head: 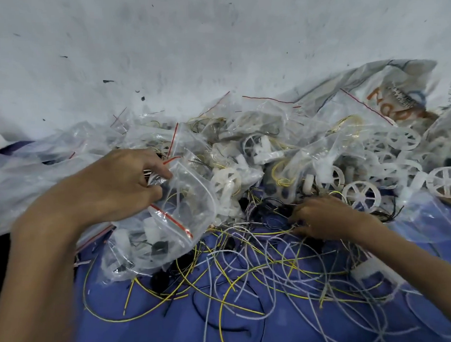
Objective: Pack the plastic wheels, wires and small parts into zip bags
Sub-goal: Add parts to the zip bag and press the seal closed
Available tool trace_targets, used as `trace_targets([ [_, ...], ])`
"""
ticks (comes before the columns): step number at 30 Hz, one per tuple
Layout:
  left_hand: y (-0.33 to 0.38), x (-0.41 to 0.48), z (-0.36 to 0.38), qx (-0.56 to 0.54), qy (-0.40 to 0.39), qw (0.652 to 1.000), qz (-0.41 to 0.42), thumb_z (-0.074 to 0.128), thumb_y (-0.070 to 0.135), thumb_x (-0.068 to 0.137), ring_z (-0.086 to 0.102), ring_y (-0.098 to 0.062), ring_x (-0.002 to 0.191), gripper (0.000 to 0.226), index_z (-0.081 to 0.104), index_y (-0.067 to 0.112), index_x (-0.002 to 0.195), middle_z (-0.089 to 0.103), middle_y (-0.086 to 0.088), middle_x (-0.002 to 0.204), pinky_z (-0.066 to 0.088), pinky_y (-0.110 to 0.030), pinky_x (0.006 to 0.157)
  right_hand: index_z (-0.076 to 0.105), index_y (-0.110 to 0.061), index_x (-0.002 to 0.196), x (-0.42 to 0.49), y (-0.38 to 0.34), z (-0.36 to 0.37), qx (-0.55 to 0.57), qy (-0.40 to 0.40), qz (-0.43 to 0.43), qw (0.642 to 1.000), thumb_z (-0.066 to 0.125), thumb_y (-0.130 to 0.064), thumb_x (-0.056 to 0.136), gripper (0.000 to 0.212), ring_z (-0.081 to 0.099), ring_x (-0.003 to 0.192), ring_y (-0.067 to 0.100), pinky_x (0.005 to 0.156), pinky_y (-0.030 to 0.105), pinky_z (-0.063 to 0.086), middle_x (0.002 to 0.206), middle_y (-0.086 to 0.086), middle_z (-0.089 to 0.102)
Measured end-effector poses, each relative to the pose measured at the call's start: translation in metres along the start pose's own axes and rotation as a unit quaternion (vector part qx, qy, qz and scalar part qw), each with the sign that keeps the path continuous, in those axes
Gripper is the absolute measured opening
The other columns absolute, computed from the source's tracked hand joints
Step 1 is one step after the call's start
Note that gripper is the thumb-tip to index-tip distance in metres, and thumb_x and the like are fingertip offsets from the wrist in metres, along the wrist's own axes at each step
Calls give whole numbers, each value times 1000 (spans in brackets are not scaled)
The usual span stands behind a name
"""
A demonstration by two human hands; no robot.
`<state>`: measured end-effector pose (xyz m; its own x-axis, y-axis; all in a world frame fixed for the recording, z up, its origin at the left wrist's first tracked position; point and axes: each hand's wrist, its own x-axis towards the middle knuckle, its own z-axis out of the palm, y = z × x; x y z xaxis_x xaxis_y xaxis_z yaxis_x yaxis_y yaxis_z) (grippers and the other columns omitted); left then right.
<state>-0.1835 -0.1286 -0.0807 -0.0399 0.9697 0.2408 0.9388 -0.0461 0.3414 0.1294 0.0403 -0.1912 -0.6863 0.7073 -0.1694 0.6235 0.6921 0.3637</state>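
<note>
Left hand [117, 185] grips a zip bag [192, 200] by its mouth; right hand [323, 216] curls into loose wires [248, 272], grip unclear. Filled bags [243, 129] and wheels [360, 194] crowd behind; blue cloth [173, 331], scuffed wall [163, 45].

Fingertips of the right hand [325, 216] buried among dark wires [269, 215]; cannot tell whether pinching anything. Fingertips of the left hand [122, 184] tucked behind the film of the zip bag [170, 224]. Inside it, small parts [155, 232] blurred to vague shapes. At the right edge, wheel [447, 182] clipped. Lettering on the printed sack [385, 88] unreadable.
</note>
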Motion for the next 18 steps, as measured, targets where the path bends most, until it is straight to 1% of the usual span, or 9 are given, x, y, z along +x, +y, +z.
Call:
trace_targets([
  [3, -5, 1, -1, -3, 3, 1000, -5, 60, 22, 71, 50, 4, 71, 22, 62, 39, 86, 57, 15, 97, 33, -26, 71, 61, -25, 111, -1, 13, -1, -39, 1, 90, 995, 46, -37, 85, 32, 60, 106, 23, 85, 33, 46, 112, 2, 65],
  [5, -7, -2, -4, -7, 9, 1000, -14, 59, 25, 71, 47, 4, 74, 20, 58, 43, 80, 53, 18, 84, 33, -27, 73, 61, -17, 110, 5, 15, -9, -43, -44, 148, 987, 47, -31, 86, 31, 60, 107, 26, 86, 33, 46, 115, 8, 63],
  [8, -11, -7, -8, -11, 16, 1000, -21, 61, 21, 75, 49, 2, 78, 25, 56, 45, 77, 49, 24, 79, 34, -28, 77, 58, -17, 110, 9, 7, -28, -35, -120, 158, 980, 48, -27, 85, 29, 57, 107, 26, 82, 35, 41, 116, 6, 60],
  [11, -12, -8, -10, -16, 26, 999, -26, 62, 19, 77, 52, -5, 82, 26, 57, 45, 79, 52, 21, 81, 34, -28, 79, 55, -19, 88, 23, -13, -45, 8, 1, 116, 993, 46, -19, 80, 12, 57, 81, 26, 65, 30, 40, 88, 5, 56],
  [12, -11, -8, -11, -17, 26, 999, -28, 62, 20, 76, 52, -5, 82, 26, 57, 45, 79, 53, 20, 82, 34, -28, 80, 56, -17, 88, 32, -20, -47, 52, 48, 81, 994, 45, -18, 82, 12, 58, 83, 27, 67, 33, 44, 88, 7, 56],
  [13, -10, -8, -10, -18, 25, 999, -26, 62, 19, 76, 52, -4, 82, 26, 56, 45, 78, 52, 20, 82, 33, -28, 79, 59, -17, 100, 41, -26, -45, 100, 58, 41, 992, 43, -21, 89, 20, 57, 100, 29, 80, 39, 48, 102, 9, 58],
  [15, -9, -9, -10, -19, 23, 999, -19, 62, 18, 76, 52, -5, 80, 28, 56, 45, 76, 51, 23, 77, 33, -27, 79, 37, -21, 140, 57, -33, -32, 106, -40, 5, 994, 34, -41, 98, 47, 26, 138, 27, 112, 42, 24, 148, 7, 34],
  [16, -8, -10, -10, -25, 20, 999, -18, 61, 19, 74, 54, -4, 79, 27, 56, 45, 75, 52, 23, 77, 34, -28, 78, 23, -23, 147, 60, -33, -23, 85, -82, 13, 993, 30, -49, 97, 57, 12, 143, 24, 115, 43, 13, 154, 3, 20],
  [18, -9, -12, -10, -47, 27, 998, -19, 59, 25, 68, 57, -3, 75, 20, 58, 45, 74, 56, 20, 77, 39, -30, 76, 27, -22, 146, 59, -21, -5, 59, -70, 60, 994, 27, -52, 96, 58, 13, 143, 23, 115, 45, 16, 154, 3, 22],
])
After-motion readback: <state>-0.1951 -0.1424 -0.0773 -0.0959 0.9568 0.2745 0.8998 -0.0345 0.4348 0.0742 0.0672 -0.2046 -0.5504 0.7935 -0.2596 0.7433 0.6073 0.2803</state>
